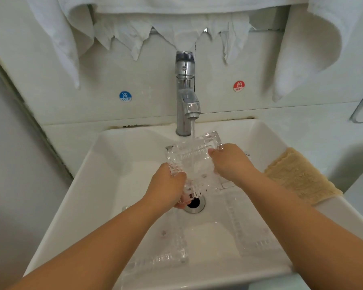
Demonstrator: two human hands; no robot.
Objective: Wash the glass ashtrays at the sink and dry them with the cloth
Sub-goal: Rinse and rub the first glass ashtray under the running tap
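Two hands (168, 185) (231, 162) gripping tilted square ashtray (194, 162), under running tap (187, 93)

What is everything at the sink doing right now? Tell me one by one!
Tap: on, water running.
Held ashtray: tilted under the stream, wet.
Left hand: holds the ashtray's near corner.
Right hand: holds its far edge.
Other ashtrays: lying in the basin.
Drain: open.
Tan cloth: lying unused on the sink rim.
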